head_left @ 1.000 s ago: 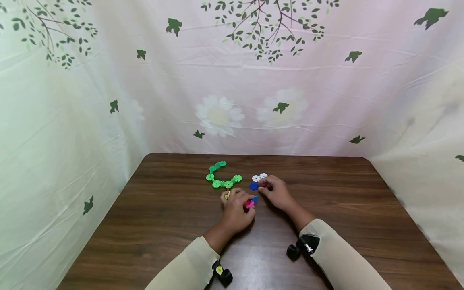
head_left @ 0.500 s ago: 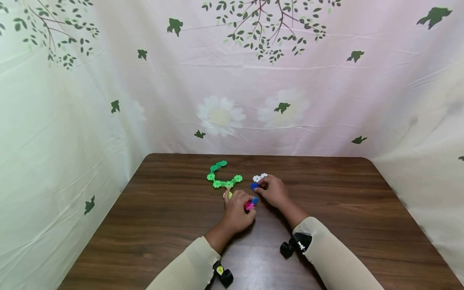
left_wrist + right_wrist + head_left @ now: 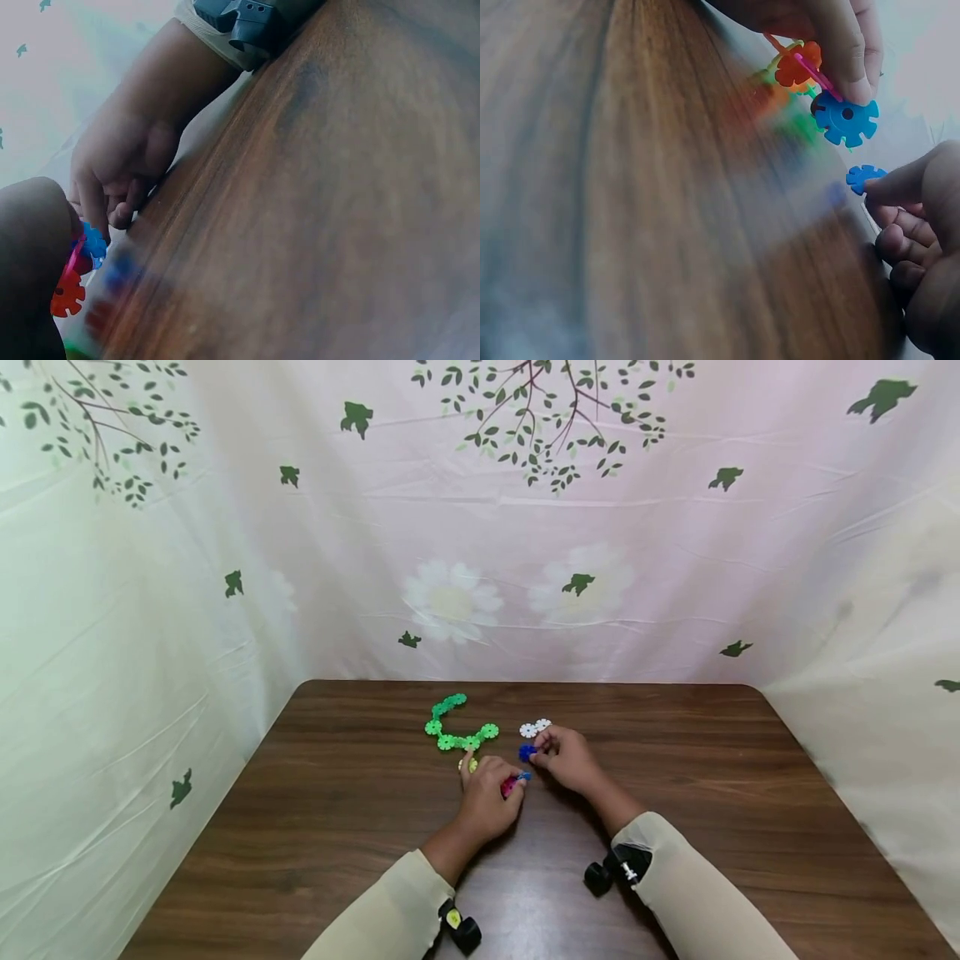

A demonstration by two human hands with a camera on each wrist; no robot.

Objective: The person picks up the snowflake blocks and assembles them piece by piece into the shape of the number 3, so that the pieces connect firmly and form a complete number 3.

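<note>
My left hand (image 3: pixel 486 795) holds the near end of a chain of notched, flower-shaped interlocking discs, its thumb and finger at a light blue disc (image 3: pixel 847 120). Beside that one, a pink disc (image 3: pixel 817 76) stands edge-on, with an orange disc (image 3: pixel 798 64) behind it. The green part of the chain (image 3: pixel 446 742) curves away over the table, past a yellow disc (image 3: pixel 472 766) by the left fingers. Between thumb and fingers my right hand (image 3: pixel 572 763) pinches a loose blue disc (image 3: pixel 864 178), a short gap away from the light blue one.
Two white discs (image 3: pixel 528 730), joined together, lie just beyond the right hand on the brown wooden table (image 3: pixel 337 827). A printed cloth (image 3: pixel 495 568) hangs behind the table's far edge and along both sides. Each wrist carries a small black camera (image 3: pixel 597 878).
My right fingers have closed on the blue disc and brought it slightly nearer, towards the chain's end. The left hand has turned the pink and light blue discs a little.
</note>
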